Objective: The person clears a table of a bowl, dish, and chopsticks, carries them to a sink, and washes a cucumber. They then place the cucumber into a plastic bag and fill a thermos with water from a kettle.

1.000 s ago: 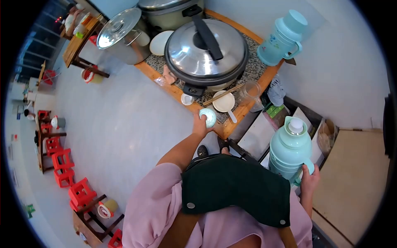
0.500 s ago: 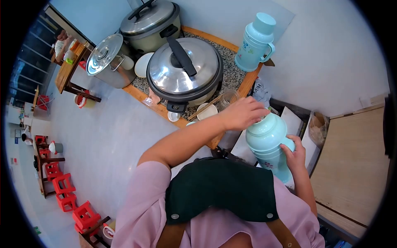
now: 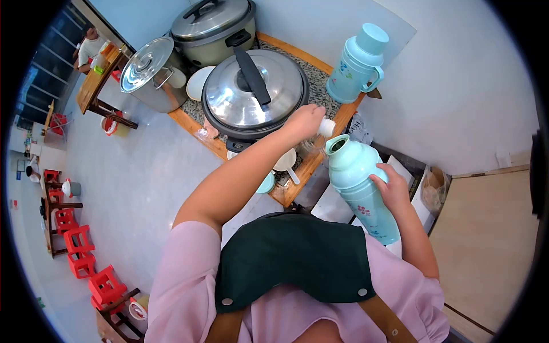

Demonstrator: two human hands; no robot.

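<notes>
Pinched in my left hand (image 3: 305, 121) is a white stopper (image 3: 326, 127), off to the left of the thermos mouth. My right hand (image 3: 391, 186) is wrapped round the handle side of a pale blue thermos flask (image 3: 361, 182) with a flower print. The flask leans to the left, its uncovered dark mouth facing the counter corner. A clear glass jar (image 3: 312, 146) is just below my left hand, partly hidden by it. Beside the jar lie a white bowl (image 3: 284, 161) and a white spoon handle (image 3: 294, 176). My left forearm covers part of the counter edge.
A large rice cooker (image 3: 255, 91) stands on the speckled counter, with another cooker (image 3: 214, 34) behind it and a steel pot (image 3: 153, 77) at left. A second, capped thermos (image 3: 355, 66) stands at the back right. Red stools (image 3: 107, 284) and a seated person (image 3: 90, 47) are farther left.
My left hand has moved up and left, lifting the white stopper off the flask. My right hand has tilted the flask to the left.
</notes>
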